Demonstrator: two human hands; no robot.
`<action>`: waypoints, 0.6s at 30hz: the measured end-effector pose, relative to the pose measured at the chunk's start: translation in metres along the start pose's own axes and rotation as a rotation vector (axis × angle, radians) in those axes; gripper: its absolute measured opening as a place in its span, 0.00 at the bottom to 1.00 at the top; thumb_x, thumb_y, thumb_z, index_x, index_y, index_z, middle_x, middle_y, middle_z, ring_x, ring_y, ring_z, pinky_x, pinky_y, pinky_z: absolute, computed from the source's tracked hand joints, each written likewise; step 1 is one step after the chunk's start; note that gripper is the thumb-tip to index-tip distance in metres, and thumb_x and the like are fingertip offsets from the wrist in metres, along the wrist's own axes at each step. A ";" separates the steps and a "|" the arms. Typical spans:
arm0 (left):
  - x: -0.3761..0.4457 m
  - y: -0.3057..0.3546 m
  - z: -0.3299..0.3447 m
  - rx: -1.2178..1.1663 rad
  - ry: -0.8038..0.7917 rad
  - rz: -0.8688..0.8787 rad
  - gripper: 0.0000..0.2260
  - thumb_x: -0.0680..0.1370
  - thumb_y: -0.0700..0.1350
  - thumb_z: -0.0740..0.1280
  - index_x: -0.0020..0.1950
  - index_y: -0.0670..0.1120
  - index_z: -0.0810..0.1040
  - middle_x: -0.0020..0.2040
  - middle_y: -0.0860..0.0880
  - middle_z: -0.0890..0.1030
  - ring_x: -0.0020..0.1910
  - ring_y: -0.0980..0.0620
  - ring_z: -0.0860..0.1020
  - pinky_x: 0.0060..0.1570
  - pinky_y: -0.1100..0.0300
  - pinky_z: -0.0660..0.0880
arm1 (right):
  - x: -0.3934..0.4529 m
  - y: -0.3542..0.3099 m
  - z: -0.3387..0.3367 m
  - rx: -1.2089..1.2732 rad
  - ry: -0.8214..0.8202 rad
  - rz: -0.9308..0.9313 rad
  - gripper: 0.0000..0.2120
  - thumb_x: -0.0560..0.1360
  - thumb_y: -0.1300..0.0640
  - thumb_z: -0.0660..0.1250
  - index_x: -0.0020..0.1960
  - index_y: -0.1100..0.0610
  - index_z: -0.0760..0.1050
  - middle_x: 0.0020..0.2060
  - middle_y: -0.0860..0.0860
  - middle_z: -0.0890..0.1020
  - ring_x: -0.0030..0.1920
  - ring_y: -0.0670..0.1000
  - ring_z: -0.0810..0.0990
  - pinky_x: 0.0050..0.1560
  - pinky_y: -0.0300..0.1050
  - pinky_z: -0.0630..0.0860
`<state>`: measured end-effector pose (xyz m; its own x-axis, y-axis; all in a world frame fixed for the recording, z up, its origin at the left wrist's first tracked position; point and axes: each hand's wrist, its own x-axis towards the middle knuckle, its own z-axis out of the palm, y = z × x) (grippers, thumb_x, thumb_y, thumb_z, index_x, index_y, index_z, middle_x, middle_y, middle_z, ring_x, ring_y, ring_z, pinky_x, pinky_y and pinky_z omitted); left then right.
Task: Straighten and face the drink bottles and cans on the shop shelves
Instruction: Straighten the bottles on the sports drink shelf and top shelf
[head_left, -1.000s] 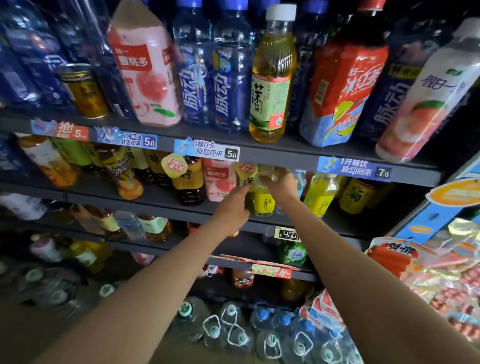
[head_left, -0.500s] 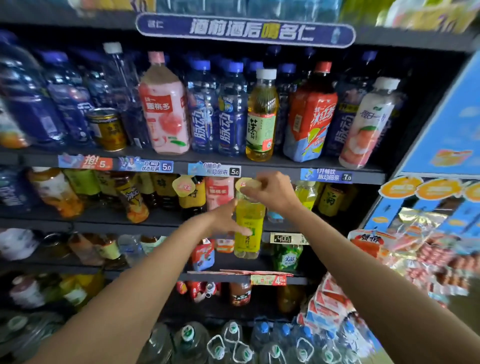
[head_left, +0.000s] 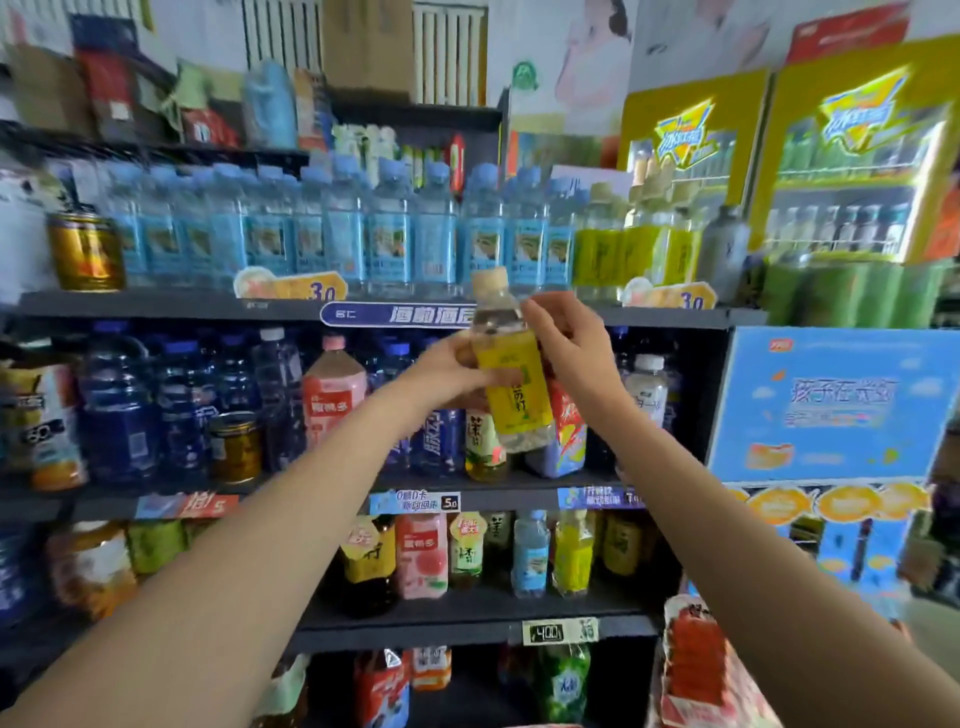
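The shelves (head_left: 467, 317) fill the wall, packed in rows: pale blue water bottles (head_left: 389, 228) along the top run and dark blue bottles (head_left: 119, 405) on the tier below. The yellow-labelled bottle (head_left: 511, 379) has come up off the lower shelf, where it stood half a second ago, and now hangs in the air in front of the second tier, at about the height of the top shelf's front edge. I'd judge it is being carried to the yellow-labelled bottles (head_left: 634, 254) at the right end of the top row, so it is pulled but not yet faced. Its long axis runs near upright, cap leaning a little left, with the label turned toward the person. The left hand (head_left: 447, 376) wraps its fingers round the labelled body. The right hand (head_left: 571, 348) touches the shoulder with loosely bent fingers; I cannot tell how firmly.
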<state>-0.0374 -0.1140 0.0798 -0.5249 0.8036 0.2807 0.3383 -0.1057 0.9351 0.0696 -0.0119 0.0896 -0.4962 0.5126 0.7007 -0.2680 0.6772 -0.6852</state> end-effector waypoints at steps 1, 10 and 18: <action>0.011 0.016 0.003 -0.008 0.029 0.041 0.19 0.70 0.40 0.73 0.58 0.49 0.74 0.48 0.50 0.82 0.43 0.53 0.81 0.40 0.62 0.79 | 0.006 0.003 -0.009 0.009 0.016 0.002 0.11 0.79 0.52 0.62 0.56 0.57 0.75 0.49 0.49 0.80 0.49 0.47 0.77 0.47 0.36 0.72; 0.126 0.107 0.067 0.188 0.244 0.290 0.33 0.73 0.45 0.72 0.73 0.43 0.60 0.65 0.45 0.72 0.62 0.46 0.74 0.57 0.55 0.73 | 0.103 0.015 -0.087 -0.363 0.022 -0.109 0.26 0.73 0.60 0.70 0.67 0.61 0.65 0.58 0.55 0.77 0.54 0.54 0.78 0.48 0.42 0.73; 0.218 0.084 0.104 0.419 0.356 0.244 0.27 0.72 0.48 0.73 0.67 0.42 0.69 0.63 0.42 0.75 0.62 0.44 0.73 0.60 0.52 0.71 | 0.187 0.068 -0.116 -0.666 -0.044 -0.073 0.18 0.75 0.61 0.66 0.63 0.65 0.69 0.57 0.59 0.78 0.58 0.59 0.76 0.54 0.48 0.70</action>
<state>-0.0421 0.1138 0.1969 -0.5980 0.5322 0.5992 0.7229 0.0353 0.6900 0.0540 0.1912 0.1974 -0.5336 0.4407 0.7219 0.2579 0.8977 -0.3574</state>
